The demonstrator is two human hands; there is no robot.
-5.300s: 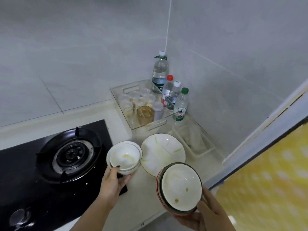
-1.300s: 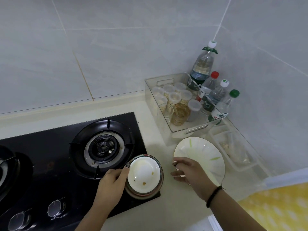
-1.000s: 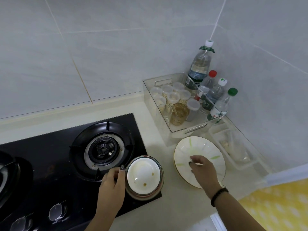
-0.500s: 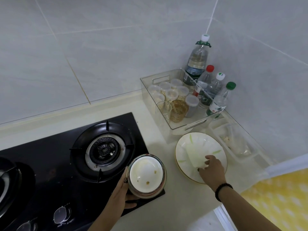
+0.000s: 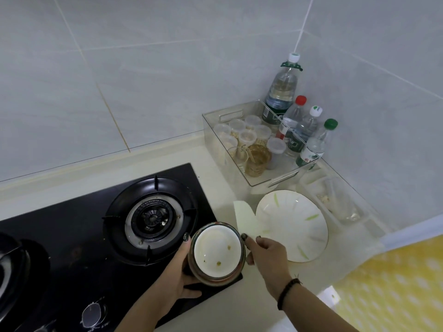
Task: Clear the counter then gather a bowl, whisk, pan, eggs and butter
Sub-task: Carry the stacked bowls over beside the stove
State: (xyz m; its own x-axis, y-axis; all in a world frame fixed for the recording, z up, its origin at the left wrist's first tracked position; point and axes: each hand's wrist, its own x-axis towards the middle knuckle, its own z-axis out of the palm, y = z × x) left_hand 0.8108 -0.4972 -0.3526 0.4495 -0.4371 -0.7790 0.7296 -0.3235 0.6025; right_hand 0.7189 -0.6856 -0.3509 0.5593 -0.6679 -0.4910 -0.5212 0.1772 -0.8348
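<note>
Left hand [image 5: 177, 267] grips stacked bowls [image 5: 217, 252], white inside, food-flecked.

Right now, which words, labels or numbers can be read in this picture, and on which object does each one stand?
"农": a red character, the only legible one, on the white label of the clear green-capped bottle.
Dark green label of the tall clear white-capped bottle: white print, too blurred to read.
Labels of the red-capped bottle and the shorter white-capped bottle: too small to read.
Marks around the black stove's knob: unreadable.
</note>
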